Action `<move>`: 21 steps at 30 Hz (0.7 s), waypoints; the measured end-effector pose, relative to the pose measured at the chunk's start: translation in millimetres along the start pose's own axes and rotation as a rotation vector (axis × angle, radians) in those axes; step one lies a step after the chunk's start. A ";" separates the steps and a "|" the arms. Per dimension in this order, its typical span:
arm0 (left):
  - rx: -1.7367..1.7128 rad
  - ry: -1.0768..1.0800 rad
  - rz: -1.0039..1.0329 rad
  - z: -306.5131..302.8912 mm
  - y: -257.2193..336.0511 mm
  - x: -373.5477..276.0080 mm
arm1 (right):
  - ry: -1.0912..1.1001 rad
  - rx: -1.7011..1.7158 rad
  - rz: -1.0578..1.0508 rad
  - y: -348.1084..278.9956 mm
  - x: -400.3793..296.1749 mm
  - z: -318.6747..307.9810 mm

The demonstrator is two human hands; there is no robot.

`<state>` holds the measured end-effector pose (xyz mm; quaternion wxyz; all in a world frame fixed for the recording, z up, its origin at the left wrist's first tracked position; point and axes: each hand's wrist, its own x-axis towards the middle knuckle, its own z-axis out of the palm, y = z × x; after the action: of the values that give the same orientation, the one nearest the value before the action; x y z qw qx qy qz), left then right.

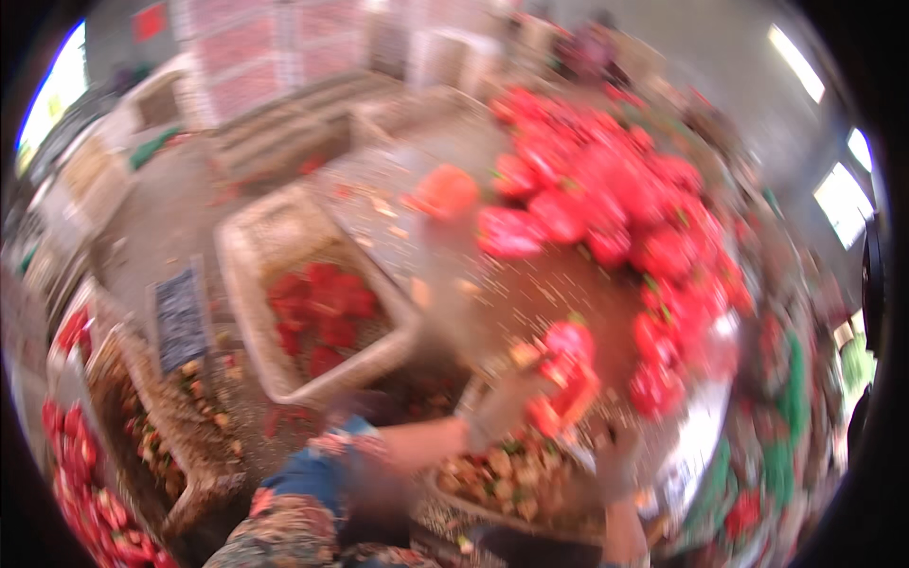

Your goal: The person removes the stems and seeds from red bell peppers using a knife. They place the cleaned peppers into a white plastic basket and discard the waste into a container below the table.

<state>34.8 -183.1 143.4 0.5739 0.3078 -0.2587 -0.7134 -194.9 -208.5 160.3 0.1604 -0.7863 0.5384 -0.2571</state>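
My left hand [508,408], gloved, is closed on a red bell pepper [568,383] whose lower part looks cut and open. Just to the right is my right hand [616,451], also gloved; blur hides whether it holds anything. Below both hands is a round container [465,502] heaped with pale pepper cores [501,472] and green bits. A large pile of whole red bell peppers [603,184] covers the far and right parts of the metal table [440,277]. Pale seeds are scattered on its surface.
At the table's left, a white plastic crate [245,319] holds red pepper pieces [330,305]. More crates with red peppers [78,454] and scraps stand at the lower left. An orange-red pepper [447,192] lies apart from the pile. Green netting [792,397] is at the right.
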 end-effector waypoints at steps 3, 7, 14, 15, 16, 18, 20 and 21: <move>-0.191 0.042 0.149 -29.8 -32.0 20.3 | 0.030 0.441 0.079 -10.3 -0.5 11.6; -0.106 -0.031 0.116 -15.2 -33.2 24.9 | 0.008 0.550 0.120 -31.5 -9.9 0.6; 0.461 -0.137 0.205 10.0 -9.1 -4.3 | -0.360 0.810 0.392 -79.8 13.3 -8.9; 0.342 -0.092 0.101 10.7 -9.8 -8.1 | -0.408 0.851 0.399 -81.7 17.4 -6.0; 0.387 -0.068 0.155 0.8 -15.5 -4.9 | -0.455 0.892 0.406 -83.1 19.4 -1.3; 0.261 -0.009 0.065 11.1 -14.7 -3.5 | -0.147 0.673 -0.059 -61.8 10.2 22.1; 0.001 0.058 -0.045 -0.8 -18.3 0.9 | 0.008 0.371 -0.377 -59.7 1.5 45.9; -0.062 0.133 -0.040 -3.1 -16.4 2.8 | -0.035 0.122 -0.501 -74.9 0.5 38.1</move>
<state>25.9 -182.5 129.0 0.5848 0.3418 -0.1915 -0.7103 -115.5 -182.3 169.0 0.1480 -0.8883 0.3077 -0.3071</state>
